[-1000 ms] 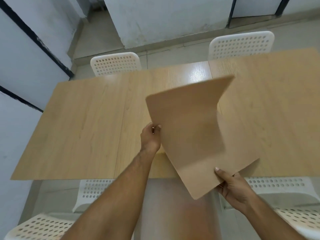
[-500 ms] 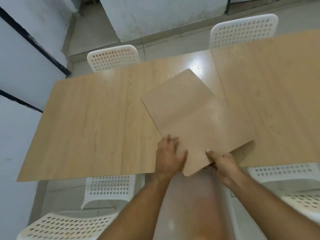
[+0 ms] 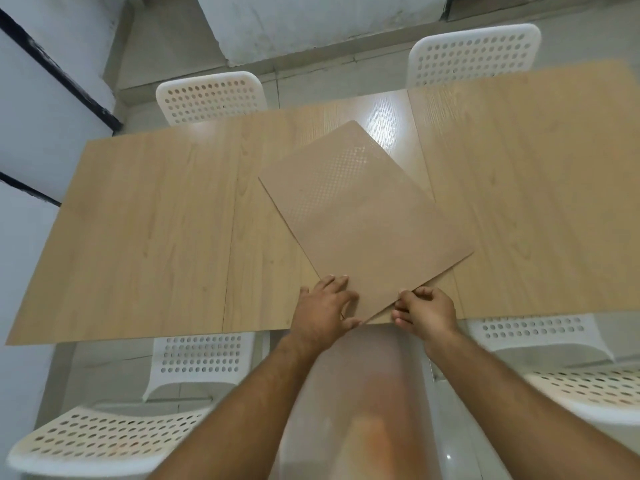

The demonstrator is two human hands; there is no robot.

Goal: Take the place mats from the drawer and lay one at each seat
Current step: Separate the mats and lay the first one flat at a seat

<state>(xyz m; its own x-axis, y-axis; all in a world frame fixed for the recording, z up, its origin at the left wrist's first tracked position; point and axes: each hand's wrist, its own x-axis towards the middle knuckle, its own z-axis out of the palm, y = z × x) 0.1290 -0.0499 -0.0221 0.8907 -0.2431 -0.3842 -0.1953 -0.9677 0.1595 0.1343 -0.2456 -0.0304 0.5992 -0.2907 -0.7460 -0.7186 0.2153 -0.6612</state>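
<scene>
A brown place mat [image 3: 363, 216] with a dotted texture lies flat and skewed on the middle of the light wooden table [image 3: 156, 237]. A second thin edge shows under its near right side, so it may be a small stack. My left hand [image 3: 322, 306] holds the mat's near corner at the table's front edge, fingers on top and thumb below. My right hand [image 3: 427, 310] pinches the near right edge with curled fingers.
White perforated chairs stand around the table: two on the far side [image 3: 211, 97] [image 3: 474, 53], two tucked in at the near side [image 3: 201, 355] [image 3: 533, 336], and another at the lower left [image 3: 100, 434]. A wall runs along the left.
The mat, held up and curved a second ago, has come down flat on the table. Both hands have moved together to its near corner.
</scene>
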